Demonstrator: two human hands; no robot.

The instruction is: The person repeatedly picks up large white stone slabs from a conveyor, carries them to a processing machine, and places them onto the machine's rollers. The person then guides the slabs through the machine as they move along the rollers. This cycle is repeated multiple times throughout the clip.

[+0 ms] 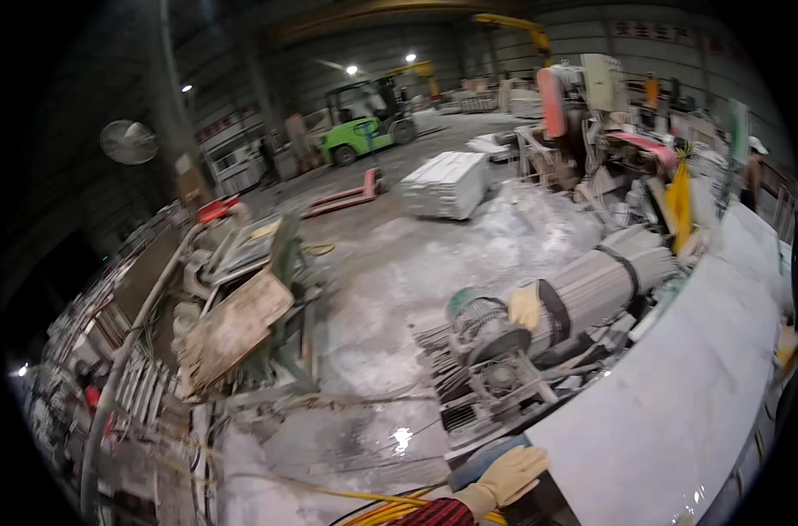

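At the lower edge, my left hand (511, 476) wears a cream work glove, below a red-and-black checked sleeve. Its fingers stretch to the right beside the near corner of a large pale stone slab (657, 403); whether they touch it I cannot tell. Partly behind the glove is a blue item (482, 462) whose kind is unclear. Yellow hoses (386, 508) run beneath my forearm. Farther off, an empty cream glove (524, 306) lies against a dusty electric motor (486, 323) and a bundle of long grey strips (583, 285). My right hand is outside the picture.
Planks and frames clutter the left, with a dirty board (237, 329) and a long pipe (123, 386). Wet, whitish floor (381, 307) lies between. A stack of white slabs (445, 184), a red pallet jack (346, 195) and a green forklift (355, 131) stand beyond. A person (752, 171) is far right.
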